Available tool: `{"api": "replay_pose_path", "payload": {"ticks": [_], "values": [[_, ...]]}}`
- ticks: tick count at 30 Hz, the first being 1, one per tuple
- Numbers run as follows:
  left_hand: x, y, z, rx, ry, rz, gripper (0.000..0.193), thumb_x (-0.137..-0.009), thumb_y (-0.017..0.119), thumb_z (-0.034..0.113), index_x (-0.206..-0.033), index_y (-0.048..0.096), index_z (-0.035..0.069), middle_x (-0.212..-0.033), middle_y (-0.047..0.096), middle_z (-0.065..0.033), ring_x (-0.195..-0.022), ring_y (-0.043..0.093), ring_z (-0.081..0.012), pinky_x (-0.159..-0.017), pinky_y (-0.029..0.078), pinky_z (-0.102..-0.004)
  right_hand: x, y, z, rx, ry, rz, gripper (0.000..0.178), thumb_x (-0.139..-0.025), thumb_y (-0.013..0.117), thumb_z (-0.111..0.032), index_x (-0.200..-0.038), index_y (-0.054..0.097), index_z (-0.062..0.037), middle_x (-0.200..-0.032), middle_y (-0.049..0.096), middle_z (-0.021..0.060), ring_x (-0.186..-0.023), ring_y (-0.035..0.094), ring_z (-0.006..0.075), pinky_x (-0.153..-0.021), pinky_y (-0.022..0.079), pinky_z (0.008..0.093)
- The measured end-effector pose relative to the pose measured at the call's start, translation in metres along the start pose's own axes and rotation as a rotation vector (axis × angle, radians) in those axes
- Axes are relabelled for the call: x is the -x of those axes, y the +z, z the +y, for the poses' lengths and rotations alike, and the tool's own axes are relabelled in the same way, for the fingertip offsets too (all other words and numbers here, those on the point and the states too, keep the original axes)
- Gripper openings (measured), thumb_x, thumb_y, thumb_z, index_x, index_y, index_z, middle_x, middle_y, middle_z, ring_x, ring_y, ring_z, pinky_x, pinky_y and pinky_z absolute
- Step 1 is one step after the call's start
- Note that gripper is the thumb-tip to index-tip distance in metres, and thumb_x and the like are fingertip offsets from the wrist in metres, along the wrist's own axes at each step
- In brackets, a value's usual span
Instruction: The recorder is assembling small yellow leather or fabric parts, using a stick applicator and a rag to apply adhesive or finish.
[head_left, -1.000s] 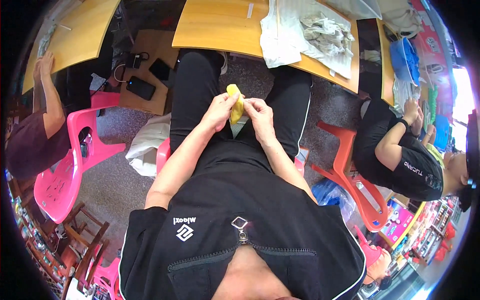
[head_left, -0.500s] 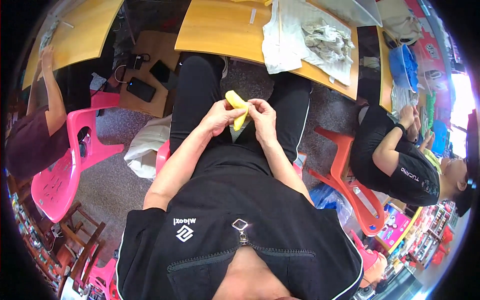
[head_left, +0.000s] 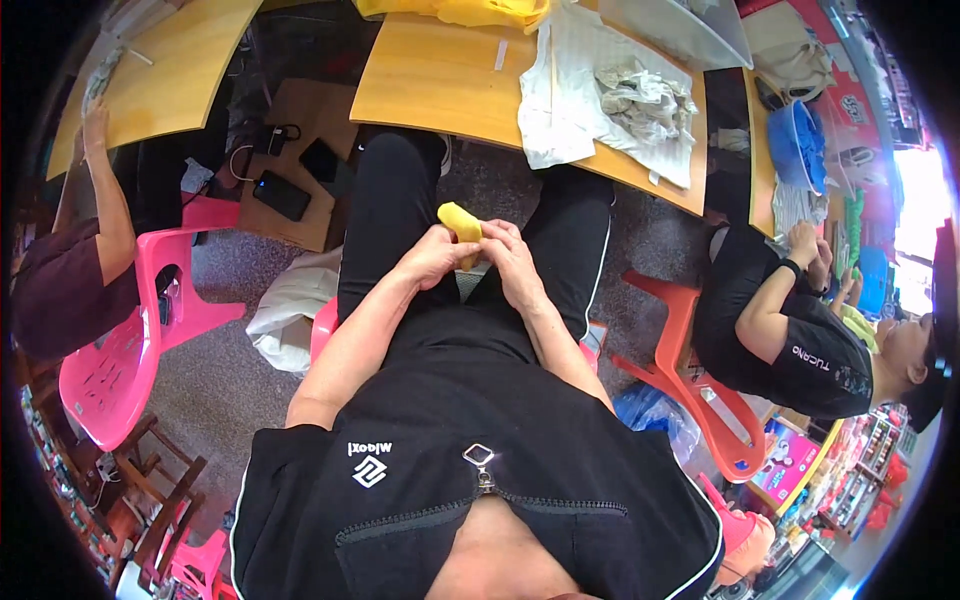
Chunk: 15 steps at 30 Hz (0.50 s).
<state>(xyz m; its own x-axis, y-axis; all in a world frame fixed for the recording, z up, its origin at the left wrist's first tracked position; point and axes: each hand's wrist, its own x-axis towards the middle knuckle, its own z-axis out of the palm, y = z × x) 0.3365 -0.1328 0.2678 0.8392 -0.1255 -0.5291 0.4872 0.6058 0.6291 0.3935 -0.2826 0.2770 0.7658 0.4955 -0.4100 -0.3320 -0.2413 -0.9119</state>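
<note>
Over my lap, between my knees, both hands hold a small curved yellow piece [head_left: 459, 221] that looks soft, like folded cloth; its exact kind I cannot make out. My left hand [head_left: 434, 257] is closed round its lower part. From the other side the fingers of my right hand [head_left: 513, 264] pinch its edge, close against the left fingertips. The rounded upper end sticks out above the hands, while most of the lower end is hidden behind the fingers.
Ahead stands a wooden table [head_left: 430, 85] bearing yellow material [head_left: 465, 10], a white cloth [head_left: 548, 115] with crumpled greyish pieces [head_left: 640, 100] and a clear bin [head_left: 690, 35]. Co-workers sit at either side. A white sack [head_left: 285, 310] and a cardboard box [head_left: 290, 222] lie left of my legs.
The yellow piece has been turned and gathered, so less of its lower end shows. My right hand has come left, over it and nearer my left hand. The view has shifted slightly.
</note>
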Motion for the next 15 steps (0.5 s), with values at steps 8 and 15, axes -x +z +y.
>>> {"api": "replay_pose_path", "payload": {"ticks": [8,15], "values": [[0.001,0.001,0.002,-0.122,0.006,-0.187,0.035,-0.081,0.065,0.006,-0.113,0.052,0.001,-0.104,0.059,-0.0058,-0.091,0.06,-0.0141,-0.077,0.05,-0.0243,-0.007,0.006,-0.009,0.066,-0.247,0.006,0.028,-0.083,0.061,-0.007,-0.111,0.062,-0.0006,-0.121,0.054,0.0097,-0.113,0.049,0.0178,-0.096,0.038,0.0288],[0.016,0.0,0.021,0.09,0.011,-0.171,0.083,-0.079,0.071,0.014,-0.144,0.02,0.009,-0.147,0.022,-0.0163,-0.133,0.028,-0.0253,-0.105,0.03,-0.0412,-0.027,0.019,-0.197,0.405,-0.821,0.373,0.018,-0.086,0.06,0.0,-0.103,0.064,-0.0018,-0.103,0.055,0.0081,-0.083,0.054,0.0122,-0.07,0.045,0.0227]]}}
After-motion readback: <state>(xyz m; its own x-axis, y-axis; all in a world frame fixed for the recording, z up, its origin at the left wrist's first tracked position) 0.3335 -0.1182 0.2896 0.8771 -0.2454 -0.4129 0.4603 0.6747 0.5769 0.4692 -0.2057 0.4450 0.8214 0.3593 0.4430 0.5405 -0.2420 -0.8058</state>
